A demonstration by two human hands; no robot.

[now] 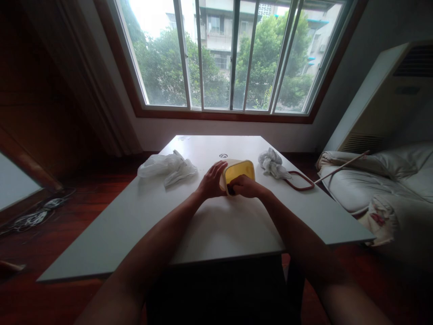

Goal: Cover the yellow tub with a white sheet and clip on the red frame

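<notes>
A plastic tub with a yellow inside point(241, 170) is tilted on the white table, its mouth turned toward me. My left hand point(214, 180) grips the tub's left side, fingers along the outer wall and thumb low near the rim. Inside the mouth is my right hand point(246, 186), with its fingers curled down at the lower left of the tub. Something dark point(230, 189) shows by those fingertips, too small and shaded to name. The fingertips of my right hand are partly hidden.
On the white table point(135, 225) lie a crumpled white plastic bag point(165, 167) to the left and a knotted one point(272, 163) to the right. A red-brown rounded frame point(300, 188) sits near the right edge. A thin stick point(341, 167) reaches over the pale sofa point(399, 167).
</notes>
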